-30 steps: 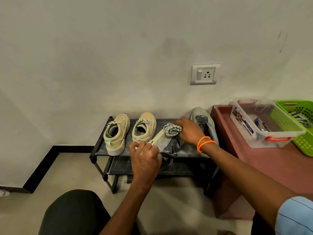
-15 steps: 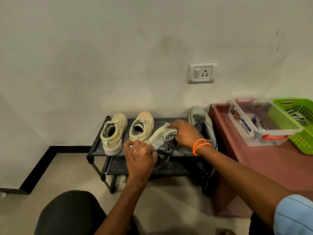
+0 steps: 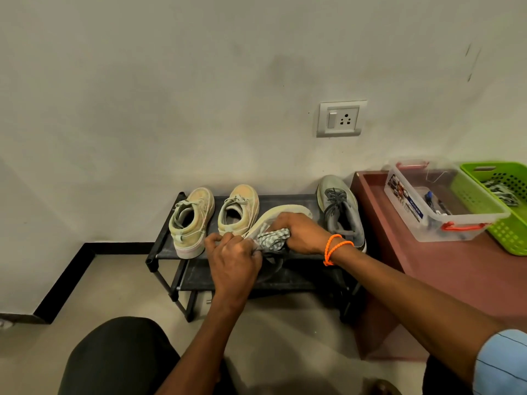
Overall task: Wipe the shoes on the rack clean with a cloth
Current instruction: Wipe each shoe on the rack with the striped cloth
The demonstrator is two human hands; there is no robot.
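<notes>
On the top shelf of a black shoe rack [image 3: 285,199], a grey sneaker [image 3: 281,213] lies tipped on its side, pale sole facing up. The left hand [image 3: 232,259] grips its near end; the right hand [image 3: 303,233] clutches a bunched checked cloth [image 3: 272,238] against it. Two beige sneakers [image 3: 191,220] stand left; another grey sneaker [image 3: 340,209] stands right.
</notes>
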